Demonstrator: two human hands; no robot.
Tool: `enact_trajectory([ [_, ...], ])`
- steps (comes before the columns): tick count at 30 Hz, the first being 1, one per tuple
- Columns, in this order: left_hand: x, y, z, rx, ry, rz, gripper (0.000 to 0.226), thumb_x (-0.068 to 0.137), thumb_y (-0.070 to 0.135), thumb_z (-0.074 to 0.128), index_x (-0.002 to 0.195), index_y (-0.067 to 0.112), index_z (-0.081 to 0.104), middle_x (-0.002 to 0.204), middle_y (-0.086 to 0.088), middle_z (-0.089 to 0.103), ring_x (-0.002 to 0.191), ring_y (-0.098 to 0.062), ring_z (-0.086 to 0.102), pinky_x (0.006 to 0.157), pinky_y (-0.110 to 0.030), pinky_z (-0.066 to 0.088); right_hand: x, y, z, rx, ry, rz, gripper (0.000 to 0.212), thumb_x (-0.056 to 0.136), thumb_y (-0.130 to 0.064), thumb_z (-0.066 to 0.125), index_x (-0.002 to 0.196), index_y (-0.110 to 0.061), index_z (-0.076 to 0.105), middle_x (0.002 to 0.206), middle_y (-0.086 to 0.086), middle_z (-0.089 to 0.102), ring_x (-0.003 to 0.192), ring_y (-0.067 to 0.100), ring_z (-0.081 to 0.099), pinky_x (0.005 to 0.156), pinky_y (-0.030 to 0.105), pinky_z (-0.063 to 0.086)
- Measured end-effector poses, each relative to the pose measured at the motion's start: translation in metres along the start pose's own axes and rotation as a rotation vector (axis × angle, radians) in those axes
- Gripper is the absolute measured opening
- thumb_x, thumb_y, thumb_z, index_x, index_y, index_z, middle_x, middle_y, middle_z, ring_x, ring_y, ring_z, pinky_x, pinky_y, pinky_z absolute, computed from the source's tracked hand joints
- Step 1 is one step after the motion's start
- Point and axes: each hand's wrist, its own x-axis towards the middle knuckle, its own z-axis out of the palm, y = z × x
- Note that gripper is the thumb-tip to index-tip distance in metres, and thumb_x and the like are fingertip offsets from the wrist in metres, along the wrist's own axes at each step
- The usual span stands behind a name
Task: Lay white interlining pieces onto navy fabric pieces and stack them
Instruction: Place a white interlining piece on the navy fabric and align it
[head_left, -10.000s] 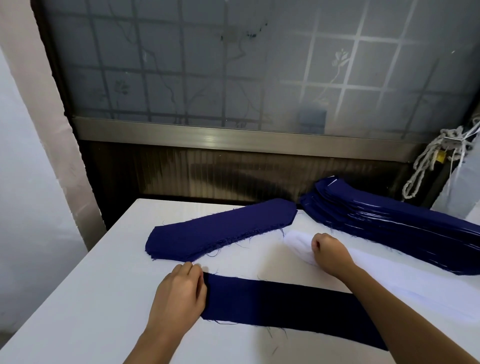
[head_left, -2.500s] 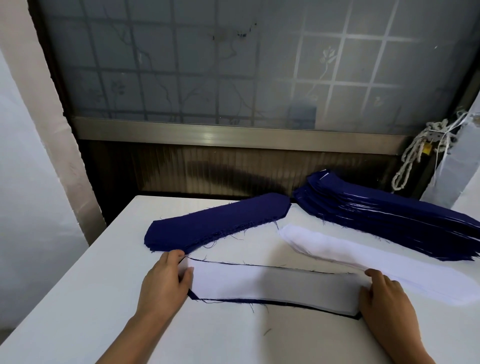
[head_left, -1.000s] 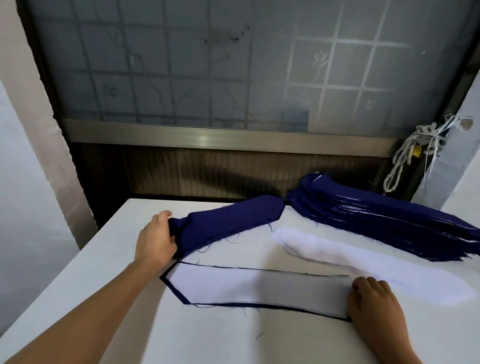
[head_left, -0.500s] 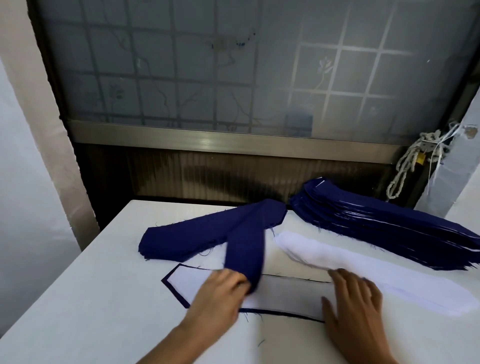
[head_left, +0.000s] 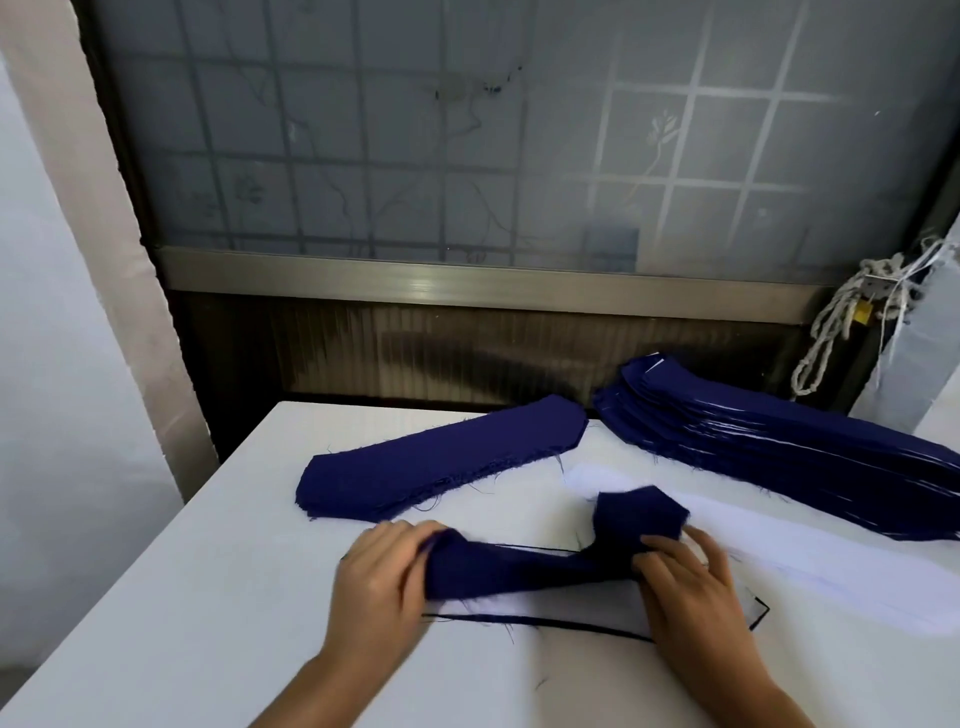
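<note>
A loose navy fabric piece (head_left: 524, 569) stretches between my hands just above the table. My left hand (head_left: 382, 582) grips its left end. My right hand (head_left: 685, 584) holds its right part, where the end folds up. Under it lies a white interlining piece (head_left: 566, 608) on a navy piece, whose dark edge shows around it. A small pile of navy pieces (head_left: 441, 462) lies behind. A pile of white interlining (head_left: 810, 561) runs off to the right.
A tall stack of navy pieces with white layers (head_left: 779, 447) sits at the back right of the white table (head_left: 208, 597). A window with a metal sill stands behind. A bundle of white cord (head_left: 852, 317) hangs at the right. The table's left edge drops off.
My left hand took a navy piece from the small pile and drew it down over the interlined piece. My right hand left the lower piece's end and caught the new piece.
</note>
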Motion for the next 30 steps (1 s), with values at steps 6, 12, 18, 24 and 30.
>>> enact_trajectory([
  [6, 0.0, -0.024, 0.004, -0.007, 0.075, -0.215, 0.032, 0.097, 0.025, 0.051, 0.101, 0.003, 0.074, 0.074, 0.013, 0.055, 0.066, -0.004, 0.053, 0.064, -0.024, 0.047, -0.012, 0.03, -0.007, -0.108, 0.021, 0.096, 0.034, 0.084, -0.012, 0.043, 0.097, -0.009, 0.074, 0.09, 0.004, 0.063, 0.093, 0.024, 0.055, 0.103, 0.044, 0.034],
  [12, -0.003, -0.026, 0.005, 0.072, 0.103, -0.208, 0.028, 0.098, 0.026, 0.052, 0.088, 0.007, 0.071, 0.067, 0.012, 0.051, 0.056, -0.01, 0.047, 0.054, -0.026, 0.042, -0.018, 0.028, -0.02, -0.031, 0.164, 0.263, 0.026, 0.081, -0.018, 0.044, 0.085, -0.007, 0.067, 0.096, 0.007, 0.063, 0.093, 0.029, 0.053, 0.089, 0.042, 0.033],
  [18, -0.002, -0.024, 0.003, 0.053, 0.157, -0.446, 0.017, 0.092, 0.026, 0.069, 0.087, 0.01, 0.073, 0.068, 0.014, 0.061, 0.059, -0.005, 0.057, 0.056, -0.024, 0.046, -0.018, 0.025, -0.03, 0.125, 0.198, 0.486, 0.02, 0.086, -0.015, 0.046, 0.093, -0.006, 0.062, 0.086, 0.007, 0.064, 0.089, 0.03, 0.053, 0.092, 0.036, 0.032],
  [24, 0.0, -0.033, 0.003, 0.123, -0.033, -0.797, 0.014, 0.086, 0.031, 0.075, 0.094, 0.019, 0.075, 0.073, 0.017, 0.065, 0.071, -0.01, 0.061, 0.065, -0.028, 0.045, -0.018, 0.029, -0.032, 0.426, 0.286, 0.925, 0.035, 0.087, -0.006, 0.067, 0.112, -0.024, 0.05, 0.084, 0.002, 0.061, 0.076, 0.03, 0.054, 0.074, 0.037, 0.038],
  [30, 0.002, -0.043, 0.0, -0.165, -0.011, -0.947, 0.008, 0.086, 0.027, 0.076, 0.078, 0.026, 0.074, 0.07, 0.008, 0.07, 0.07, -0.008, 0.066, 0.064, -0.021, 0.048, -0.016, 0.031, -0.034, 0.556, 0.354, 1.059, 0.034, 0.091, -0.016, 0.066, 0.11, -0.035, 0.047, 0.087, 0.0, 0.058, 0.081, 0.029, 0.058, 0.079, 0.032, 0.034],
])
